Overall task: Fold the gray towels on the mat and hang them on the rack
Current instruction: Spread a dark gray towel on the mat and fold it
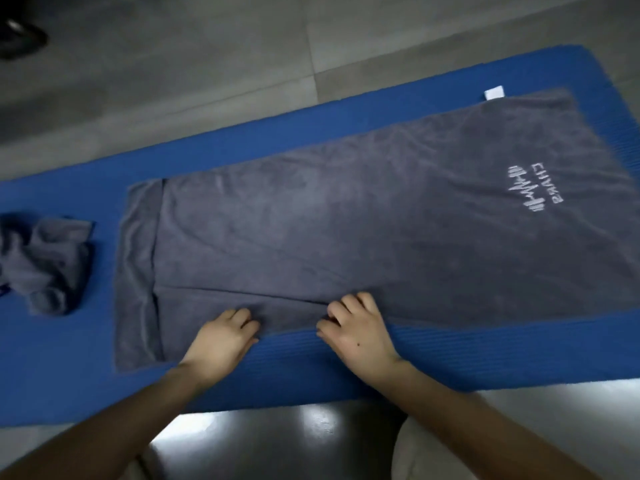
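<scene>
Stock as we find it, left to right. Crumpled towel (pixel 45 261), gray, bunched at the left end of the blue mat (pixel 69 375), apart from the rest. Spread towel (pixel 329 230), gray, lying flat along the mat, a narrow strip of another layer showing at its left end. Left grip (pixel 221 336), fingers curled onto the spread towel's near edge, thumb at the hem; we log it as clamped on that edge. Right grip (pixel 356 332), near the left one, fingers likewise curled and pinching the same edge. White logo (pixel 533 188), stitched toward the spread towel's right end. White tag (pixel 493 92), at its far right corner. Gray tiled floor (pixel 207 64), around the mat.
</scene>
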### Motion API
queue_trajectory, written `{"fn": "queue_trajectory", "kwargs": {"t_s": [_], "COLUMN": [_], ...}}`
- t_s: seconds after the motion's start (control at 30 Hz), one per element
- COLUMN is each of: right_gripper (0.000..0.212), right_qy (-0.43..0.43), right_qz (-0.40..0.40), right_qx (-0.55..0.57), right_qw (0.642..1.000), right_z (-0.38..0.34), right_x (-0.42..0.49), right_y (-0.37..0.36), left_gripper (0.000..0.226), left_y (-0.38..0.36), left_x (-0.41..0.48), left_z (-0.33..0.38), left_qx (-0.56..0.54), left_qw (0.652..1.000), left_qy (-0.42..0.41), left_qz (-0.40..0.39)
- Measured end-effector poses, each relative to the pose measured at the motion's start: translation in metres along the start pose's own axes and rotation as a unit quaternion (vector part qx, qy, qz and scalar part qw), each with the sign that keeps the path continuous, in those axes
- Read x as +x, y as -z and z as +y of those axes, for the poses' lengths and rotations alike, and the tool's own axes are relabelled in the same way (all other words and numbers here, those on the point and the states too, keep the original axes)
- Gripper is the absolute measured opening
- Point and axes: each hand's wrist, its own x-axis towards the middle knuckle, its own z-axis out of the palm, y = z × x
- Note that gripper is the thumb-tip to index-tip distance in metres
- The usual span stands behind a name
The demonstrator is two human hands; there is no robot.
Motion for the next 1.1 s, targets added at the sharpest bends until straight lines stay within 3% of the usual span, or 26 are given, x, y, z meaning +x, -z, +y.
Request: {"fn": "queue_trajectory", "kwargs": {"t_s": [0.07, 0.17, 0.27, 0.33, 0.47, 0.57, 0.67, 0.77, 0.93, 1.1], "right_gripper": [0.014, 0.018, 0.016, 0.014, 0.018, 0.027, 0.038, 0.030, 0.018, 0.016], "right_qy": [0.020, 0.024, 0.045, 0.072, 0.060, 0.103, 0.108, 0.069, 0.081, 0.067], "right_qz": [-0.059, -0.121, -0.109, -0.078, -0.049, -0.102, -0.188, -0.148, -0.070, -0.072], "right_qx": [-0.030, -0.057, -0.066, -0.066, -0.012, 0.022, 0.020, 0.055, 0.044, 0.047], "right_qw": [0.998, 0.991, 0.991, 0.992, 0.997, 0.989, 0.976, 0.985, 0.993, 0.994], "right_z": [-0.014, -0.024, -0.020, -0.015, -0.021, -0.035, -0.043, -0.047, -0.078, -0.115], "right_x": [0.014, 0.026, 0.026, 0.027, 0.031, 0.015, 0.002, 0.004, 0.019, 0.038], "right_y": [-0.011, -0.024, -0.028, -0.027, -0.026, -0.024, -0.027, -0.030, -0.033, -0.045], "left_gripper": [0.024, 0.059, 0.040, 0.041, 0.028, 0.047, 0.046, 0.060, 0.046, 0.047], "left_y": [-0.002, -0.010, -0.012, -0.010, -0.008, -0.009, -0.009, 0.008, 0.052, 0.051], "left_x": [-0.015, -0.023, -0.018, -0.016, -0.027, -0.041, -0.061, -0.077, -0.108, -0.136], "left_z": [-0.018, -0.028, -0.027, -0.028, -0.034, -0.037, -0.037, -0.048, -0.092, -0.123], "left_qx": [0.015, 0.006, 0.020, 0.007, -0.003, -0.035, -0.053, -0.045, -0.001, 0.009], "left_qw": [1.000, 0.999, 1.000, 1.000, 0.996, 0.993, 0.993, 0.991, 0.979, 0.992], "left_qy": [0.007, 0.009, -0.003, -0.009, -0.063, -0.077, -0.088, -0.110, -0.178, -0.110], "left_qz": [-0.022, -0.052, -0.014, -0.016, -0.067, -0.083, -0.062, -0.067, -0.096, -0.065]}}
